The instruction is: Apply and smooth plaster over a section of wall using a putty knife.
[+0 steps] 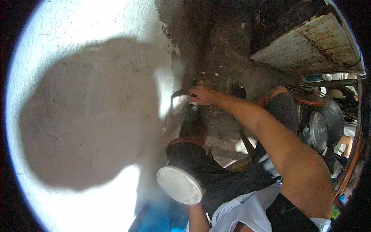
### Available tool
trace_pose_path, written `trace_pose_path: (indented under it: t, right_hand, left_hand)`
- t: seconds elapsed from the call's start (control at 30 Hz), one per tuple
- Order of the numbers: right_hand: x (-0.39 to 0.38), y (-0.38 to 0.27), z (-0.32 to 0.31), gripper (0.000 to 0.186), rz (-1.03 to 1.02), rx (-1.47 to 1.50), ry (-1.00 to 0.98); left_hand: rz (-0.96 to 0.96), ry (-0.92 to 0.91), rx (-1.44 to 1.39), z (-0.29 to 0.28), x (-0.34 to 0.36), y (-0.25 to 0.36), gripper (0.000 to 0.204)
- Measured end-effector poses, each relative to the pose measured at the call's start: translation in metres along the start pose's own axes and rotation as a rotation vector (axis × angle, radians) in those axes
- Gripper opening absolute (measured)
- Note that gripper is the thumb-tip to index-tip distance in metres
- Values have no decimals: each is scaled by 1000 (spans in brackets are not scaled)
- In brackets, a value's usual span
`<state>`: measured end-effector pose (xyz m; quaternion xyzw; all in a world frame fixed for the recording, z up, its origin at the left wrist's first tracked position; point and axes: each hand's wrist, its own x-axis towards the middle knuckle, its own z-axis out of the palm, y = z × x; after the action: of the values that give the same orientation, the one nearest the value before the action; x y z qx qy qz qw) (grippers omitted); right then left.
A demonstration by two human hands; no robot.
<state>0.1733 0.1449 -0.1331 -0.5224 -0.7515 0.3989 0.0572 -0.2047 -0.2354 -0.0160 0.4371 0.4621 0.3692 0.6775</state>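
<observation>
A white round dish or lid (179,185) is tilted in front of my left thigh. My left hand (203,188) holds it by the right side, and the dish hides most of the fingers. My right arm stretches forward, and my right hand (203,95) is low by the base of the wall, near my left foot. Its fingers are closed at a thin dark curved thing (178,94), which is blurred against the wall. What exactly the right hand grips cannot be made out.
A pale wall (92,104) with a large shadow fills the left. Small white scraps lie on the dark floor (228,50). A rusty white panel (313,44) juts out at upper right. Metal pots and lids (318,131) crowd a rack at right. Something blue (158,216) stands at the bottom.
</observation>
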Motion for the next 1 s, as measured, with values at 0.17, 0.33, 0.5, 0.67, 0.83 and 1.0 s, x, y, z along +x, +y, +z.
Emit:
trace_pose_path:
  t: [0.17,0.33,0.5,0.67,0.83,1.0]
  right_hand:
    - [34,-5,6,67,80,31,-13]
    - [3,33,6,68,291,-126,78]
    - [-34,38,-15,69,201,-106,44]
    - [-81,0,-35,63,146,114,316]
    - [-116,-43,-45,52,278,375,348]
    - [-137,-71,-26,36,-84,140,687]
  left_hand:
    - [-180,109,557,-7,-20,-3,66]
    - [-198,203,550,-3,-14,-12,68]
    - [-158,322,-422,0,11,-6,71]
    - [-226,408,-1518,26,44,23,78]
    - [-66,147,-1437,54,68,58,79]
    - [-43,249,-1381,61,68,73,80]
